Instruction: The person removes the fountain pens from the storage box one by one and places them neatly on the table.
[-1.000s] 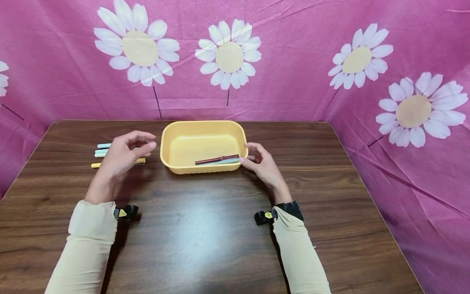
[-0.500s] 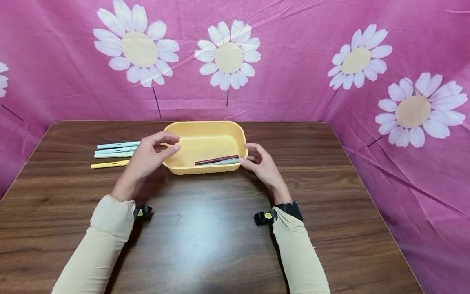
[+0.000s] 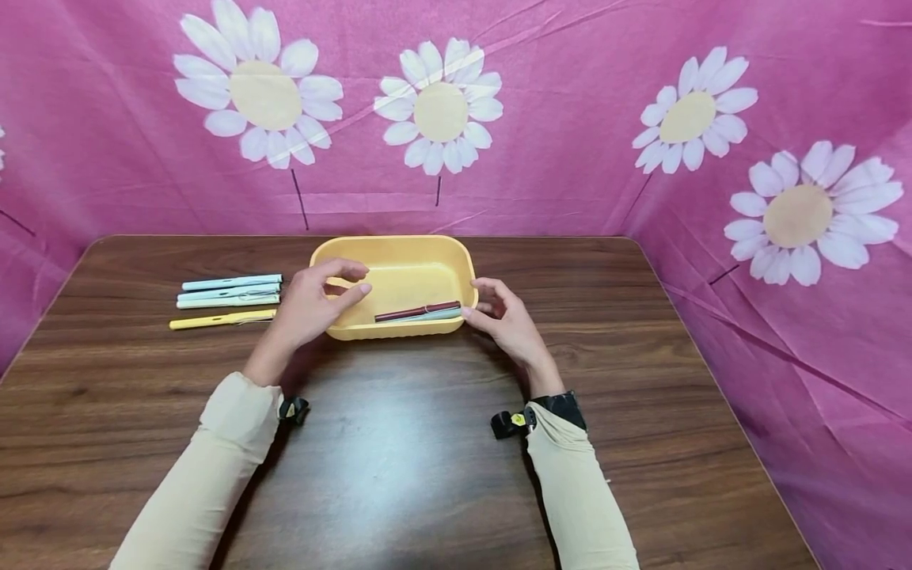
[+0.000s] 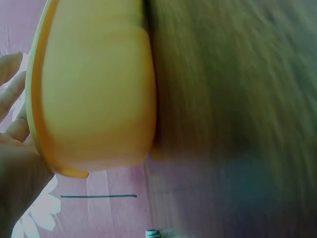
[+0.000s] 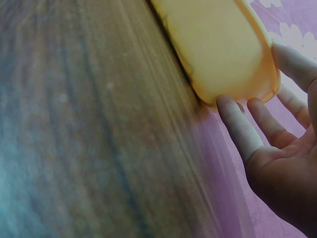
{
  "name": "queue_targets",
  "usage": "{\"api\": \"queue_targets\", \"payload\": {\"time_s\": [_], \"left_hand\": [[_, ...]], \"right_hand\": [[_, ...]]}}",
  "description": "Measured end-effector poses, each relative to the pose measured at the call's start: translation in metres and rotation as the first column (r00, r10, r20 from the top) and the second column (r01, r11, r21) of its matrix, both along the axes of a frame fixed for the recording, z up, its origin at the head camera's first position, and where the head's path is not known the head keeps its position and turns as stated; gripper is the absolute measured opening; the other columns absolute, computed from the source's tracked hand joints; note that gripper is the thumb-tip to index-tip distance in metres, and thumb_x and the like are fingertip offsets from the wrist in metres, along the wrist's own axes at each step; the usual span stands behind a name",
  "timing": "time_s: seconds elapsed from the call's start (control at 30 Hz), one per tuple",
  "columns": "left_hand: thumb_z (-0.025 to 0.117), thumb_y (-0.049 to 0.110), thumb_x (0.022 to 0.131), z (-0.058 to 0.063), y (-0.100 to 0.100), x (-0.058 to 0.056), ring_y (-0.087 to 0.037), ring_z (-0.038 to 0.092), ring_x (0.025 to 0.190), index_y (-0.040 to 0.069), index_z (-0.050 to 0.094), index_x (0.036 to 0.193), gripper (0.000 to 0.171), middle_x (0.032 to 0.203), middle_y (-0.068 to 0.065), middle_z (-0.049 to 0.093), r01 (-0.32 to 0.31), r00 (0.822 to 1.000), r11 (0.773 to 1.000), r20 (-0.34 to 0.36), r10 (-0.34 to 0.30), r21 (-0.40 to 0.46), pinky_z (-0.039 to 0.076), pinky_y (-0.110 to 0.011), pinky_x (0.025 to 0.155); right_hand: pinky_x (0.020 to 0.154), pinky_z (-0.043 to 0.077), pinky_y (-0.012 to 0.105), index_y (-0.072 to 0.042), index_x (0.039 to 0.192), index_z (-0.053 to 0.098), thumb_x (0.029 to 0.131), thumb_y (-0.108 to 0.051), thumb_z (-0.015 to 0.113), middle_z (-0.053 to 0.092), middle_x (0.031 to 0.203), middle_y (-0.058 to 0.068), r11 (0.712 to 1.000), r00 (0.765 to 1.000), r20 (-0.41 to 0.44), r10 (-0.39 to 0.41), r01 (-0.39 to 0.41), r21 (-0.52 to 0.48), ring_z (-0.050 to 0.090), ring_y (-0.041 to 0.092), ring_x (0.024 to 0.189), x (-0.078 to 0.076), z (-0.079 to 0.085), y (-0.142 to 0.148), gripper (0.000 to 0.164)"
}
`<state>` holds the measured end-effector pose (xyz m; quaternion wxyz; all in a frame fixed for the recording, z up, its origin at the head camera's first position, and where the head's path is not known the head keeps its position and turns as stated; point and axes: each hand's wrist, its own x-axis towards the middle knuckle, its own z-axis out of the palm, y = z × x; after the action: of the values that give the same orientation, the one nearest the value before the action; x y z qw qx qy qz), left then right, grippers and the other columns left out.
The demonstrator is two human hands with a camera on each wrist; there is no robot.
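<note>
A yellow plastic tray (image 3: 381,333) stands near the back of the table. My right hand (image 3: 514,328) holds its right end, thumb over the near corner of the rim and fingers against the end wall (image 5: 233,59). Inside, a dark red pen (image 3: 419,311) and a pale green pen (image 3: 443,314) lie along the front wall. Over the tray's left side hovers my left hand (image 3: 313,299), fingers parted from the thumb with nothing between them. In the left wrist view that hand (image 4: 17,144) appears beyond the tray's rim (image 4: 35,99).
Left of the tray, several pale blue and mint pens (image 3: 229,297) lie side by side, with a yellow pen (image 3: 214,321) in front of them. A pink flowered cloth (image 3: 556,119) hangs behind and beside the brown wooden table (image 3: 399,475).
My left hand has moved right, from above the loose pens to over the tray's left side, uncovering the pens. My right hand stays at the tray's right end.
</note>
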<state>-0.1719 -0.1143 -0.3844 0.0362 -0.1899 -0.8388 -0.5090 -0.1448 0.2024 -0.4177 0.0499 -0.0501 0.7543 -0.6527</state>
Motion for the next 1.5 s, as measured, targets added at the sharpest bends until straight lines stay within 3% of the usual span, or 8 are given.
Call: {"api": "queue_targets", "payload": {"time_s": [0.3, 0.47, 0.87, 1.03, 1.2, 1.37, 1.5], "left_hand": [[0.076, 0.024, 0.094, 0.005, 0.004, -0.007, -0.024, 0.065, 0.101, 0.003, 0.068, 0.121, 0.036, 0.107, -0.010, 0.071, 0.063, 0.994, 0.994, 0.089, -0.056, -0.085, 0.054, -0.038, 0.080], [0.077, 0.025, 0.093, 0.007, 0.004, -0.012, -0.025, 0.062, 0.103, 0.003, 0.066, 0.122, 0.039, 0.108, -0.011, 0.069, 0.108, 0.981, 0.991, 0.169, -0.093, -0.079, 0.049, -0.039, 0.083], [0.077, 0.012, 0.091, 0.006, 0.012, -0.023, -0.032, 0.061, 0.107, -0.004, 0.064, 0.123, 0.038, 0.120, -0.020, 0.064, 0.209, 0.922, 0.978, 0.332, -0.198, 0.003, 0.057, -0.041, 0.085], [0.076, 0.006, 0.090, 0.005, 0.019, -0.026, -0.029, 0.063, 0.096, -0.007, 0.062, 0.122, 0.038, 0.117, -0.023, 0.061, 0.223, 0.881, 0.974, 0.419, -0.220, 0.042, 0.059, -0.044, 0.079], [0.076, 0.006, 0.090, 0.003, 0.025, -0.029, -0.024, 0.064, 0.084, -0.009, 0.061, 0.122, 0.039, 0.114, -0.022, 0.062, 0.262, 0.855, 0.965, 0.462, -0.235, 0.005, 0.058, -0.038, 0.074], [0.075, 0.006, 0.090, 0.000, 0.028, -0.033, -0.024, 0.064, 0.089, -0.010, 0.061, 0.122, 0.038, 0.115, -0.024, 0.064, 0.302, 0.837, 0.953, 0.481, -0.263, -0.004, 0.057, -0.036, 0.074], [0.076, 0.008, 0.090, -0.001, 0.029, -0.034, -0.026, 0.064, 0.095, -0.008, 0.063, 0.120, 0.036, 0.112, -0.021, 0.065, 0.301, 0.839, 0.953, 0.482, -0.253, -0.024, 0.055, -0.036, 0.080]], "right_hand": [[0.086, 0.054, 0.026, -0.001, 0.138, 0.052, 0.093, -0.003, 0.073, 0.055, 0.133, 0.018, 1.000, 1.000, 0.002, -0.002, 0.002, 0.004, 0.063, 0.030, 0.113, 0.000, 0.001, 0.000, 0.050], [0.085, 0.054, 0.025, -0.001, 0.138, 0.052, 0.093, -0.003, 0.073, 0.056, 0.133, 0.018, 1.000, 1.000, 0.003, -0.007, 0.007, 0.004, 0.063, 0.029, 0.113, 0.000, 0.001, -0.001, 0.050], [0.085, 0.055, 0.026, 0.000, 0.138, 0.052, 0.093, -0.003, 0.072, 0.055, 0.133, 0.019, 1.000, 1.000, -0.001, -0.002, 0.002, 0.003, 0.063, 0.029, 0.112, 0.000, 0.000, -0.002, 0.049], [0.085, 0.054, 0.025, 0.001, 0.139, 0.051, 0.093, -0.002, 0.072, 0.054, 0.135, 0.021, 1.000, 1.000, 0.002, -0.001, 0.001, -0.002, 0.062, 0.031, 0.113, -0.001, 0.000, -0.001, 0.050], [0.084, 0.054, 0.025, 0.001, 0.139, 0.050, 0.093, -0.001, 0.072, 0.054, 0.136, 0.022, 1.000, 1.000, 0.005, -0.001, 0.001, 0.002, 0.062, 0.034, 0.114, -0.001, -0.001, -0.001, 0.051], [0.084, 0.055, 0.026, 0.001, 0.139, 0.051, 0.093, -0.002, 0.073, 0.055, 0.135, 0.020, 1.000, 1.000, 0.005, -0.006, 0.005, 0.009, 0.062, 0.033, 0.114, -0.001, -0.001, -0.001, 0.051], [0.086, 0.055, 0.026, 0.000, 0.139, 0.051, 0.093, -0.003, 0.073, 0.055, 0.135, 0.020, 1.000, 1.000, 0.006, -0.008, 0.008, 0.011, 0.062, 0.032, 0.114, -0.001, 0.000, -0.001, 0.051]]}}
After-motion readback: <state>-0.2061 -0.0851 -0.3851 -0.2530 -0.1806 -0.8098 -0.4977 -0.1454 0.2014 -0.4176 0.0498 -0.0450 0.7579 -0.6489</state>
